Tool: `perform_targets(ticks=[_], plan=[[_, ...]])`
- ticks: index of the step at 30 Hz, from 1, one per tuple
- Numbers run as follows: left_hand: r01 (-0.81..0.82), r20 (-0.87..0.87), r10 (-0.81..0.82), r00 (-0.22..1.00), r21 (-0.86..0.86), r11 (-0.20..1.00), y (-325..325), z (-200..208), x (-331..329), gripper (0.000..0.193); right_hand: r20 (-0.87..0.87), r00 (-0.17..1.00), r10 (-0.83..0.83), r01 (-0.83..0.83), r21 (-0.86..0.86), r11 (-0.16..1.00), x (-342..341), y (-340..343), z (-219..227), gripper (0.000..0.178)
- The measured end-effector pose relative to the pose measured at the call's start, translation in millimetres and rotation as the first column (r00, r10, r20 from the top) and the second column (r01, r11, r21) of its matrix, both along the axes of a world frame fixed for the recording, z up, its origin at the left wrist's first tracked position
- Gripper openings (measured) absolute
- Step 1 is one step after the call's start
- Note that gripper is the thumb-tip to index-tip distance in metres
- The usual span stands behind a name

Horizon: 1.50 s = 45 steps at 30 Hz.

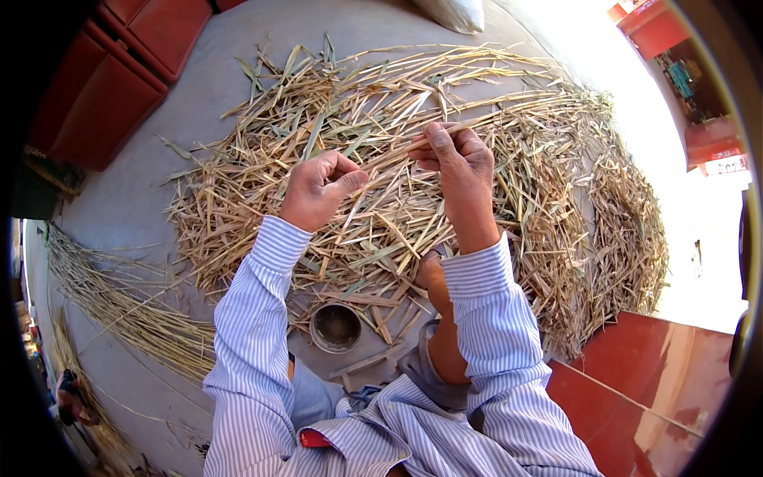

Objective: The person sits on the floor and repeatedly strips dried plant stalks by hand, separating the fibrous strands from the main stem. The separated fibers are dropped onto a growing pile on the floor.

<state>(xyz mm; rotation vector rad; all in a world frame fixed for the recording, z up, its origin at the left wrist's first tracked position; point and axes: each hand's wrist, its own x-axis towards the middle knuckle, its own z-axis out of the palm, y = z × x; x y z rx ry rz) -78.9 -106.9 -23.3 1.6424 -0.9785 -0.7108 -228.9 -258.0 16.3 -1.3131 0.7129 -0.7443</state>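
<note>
Both my hands are raised over a wide heap of dry straw and leaf husks [254, 215]. My right hand [463, 171] is closed in a pinch on a dry stalk [497, 117], which runs off toward the upper right. Left of it, my left hand [319, 191] is also closed, thumb against curled fingers. Whatever may sit between those fingertips is too small to make out against the straw. A small metal bowl [335, 327] with dark contents stands at the near edge of the heap, between my legs.
Long thin stalks [135, 302] lie in a bundle at the left. Red seats or cabinets [151, 40] stand at the far left, a white sack [453, 12] at the back. A red slab [620, 366] lies at the near right. My bare foot [429, 269] rests against the heap.
</note>
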Motion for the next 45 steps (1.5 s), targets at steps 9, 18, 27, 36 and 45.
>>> perform_targets(ticks=[9, 18, 27, 36, 45], plan=[[-0.082, -0.536, 0.062, 0.842, -0.014, 0.997, -12, 3, -2, 0.022, 0.133, 0.985, 0.105, -0.082, -0.164, 0.983, -7, 8, -2, 0.018], [-0.298, -0.592, 0.298, 0.748, 0.101, 0.949, 4, 0, 19, 0.027, 0.233, 0.942, 0.242, -0.177, -0.267, 0.947, -1, 14, -2, 0.014], [-0.228, -0.353, 0.252, 0.901, 0.11, 0.968, 28, 11, 23, 0.023, -0.533, 0.844, -0.052, -0.345, -0.615, 0.709, -2, 5, -23, 0.033], [-0.037, -0.415, 0.071, 0.907, 0.091, 0.995, 33, 16, 9, 0.03, -0.036, 0.904, 0.426, -0.42, 0.113, 0.9, 34, 46, -13, 0.02], [-0.074, -0.174, 0.078, 0.982, 0.03, 0.997, 77, 27, 18, 0.015, -0.12, 0.983, 0.139, -0.149, -0.076, 0.986, 38, 32, -15, 0.017]])
